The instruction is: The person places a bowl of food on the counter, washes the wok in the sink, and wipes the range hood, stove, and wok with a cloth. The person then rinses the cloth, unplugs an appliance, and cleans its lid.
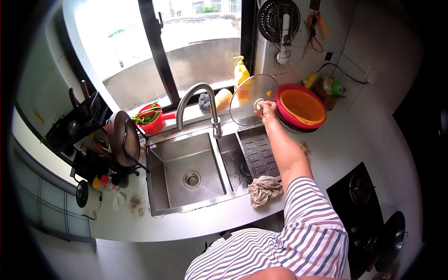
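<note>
My right hand (268,112) grips the pale knob of a clear glass pot lid (245,103). The lid is tilted up on its edge behind the sink's right side, near the window ledge. Through its glass the lower part of a yellow pump bottle (241,71) shows. Just right of my hand are stacked basins, an orange one (303,108) inside a pink-red one (285,91). Below my forearm a slotted drain tray (259,151) sits over the smaller sink bowl. My left hand is out of view.
A steel double sink (161,186) with a curved faucet (201,87) lies ahead. A crumpled cloth (265,190) rests on its front right edge. A red pot with green vegetables (148,115) and an upright pan (124,139) stand left; a black stove (357,205) is right.
</note>
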The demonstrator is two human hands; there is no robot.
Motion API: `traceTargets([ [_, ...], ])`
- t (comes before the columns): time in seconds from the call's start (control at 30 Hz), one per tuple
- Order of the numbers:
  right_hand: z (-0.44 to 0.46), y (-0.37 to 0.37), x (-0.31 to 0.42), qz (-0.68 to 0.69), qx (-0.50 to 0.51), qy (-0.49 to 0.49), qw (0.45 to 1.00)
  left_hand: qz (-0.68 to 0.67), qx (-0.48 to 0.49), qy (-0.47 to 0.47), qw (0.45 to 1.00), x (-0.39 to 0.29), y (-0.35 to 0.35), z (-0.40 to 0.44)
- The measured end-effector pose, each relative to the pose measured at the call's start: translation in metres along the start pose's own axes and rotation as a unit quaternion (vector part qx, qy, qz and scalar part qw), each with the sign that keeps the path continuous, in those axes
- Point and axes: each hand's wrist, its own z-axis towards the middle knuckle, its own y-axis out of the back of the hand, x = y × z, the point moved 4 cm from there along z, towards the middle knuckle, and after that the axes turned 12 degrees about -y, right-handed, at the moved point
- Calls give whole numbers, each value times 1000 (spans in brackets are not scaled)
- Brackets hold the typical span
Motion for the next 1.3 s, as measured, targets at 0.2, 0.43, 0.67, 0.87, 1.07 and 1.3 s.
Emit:
traceTargets([
  [0.2,60,-4,-17,-25,-23,-1,999,15,30,-1,999,-107,-22,-7],
  [0.43,69,-8,-25,-64,-94,-30,993,56,59,-16,997,-173,-29,1],
  [0.67,135,1,-34,-97,-169,22,981,88,77,-25,993,-212,-30,7],
  [0.87,129,15,-31,-109,-134,0,985,119,107,-39,986,-221,-20,-8],
  [1.07,34,52,-34,-149,148,-132,969,153,168,-40,973,-214,-6,-37],
  [1.3,-154,152,-71,-612,339,30,714,189,235,-38,953,-226,1,-48],
])
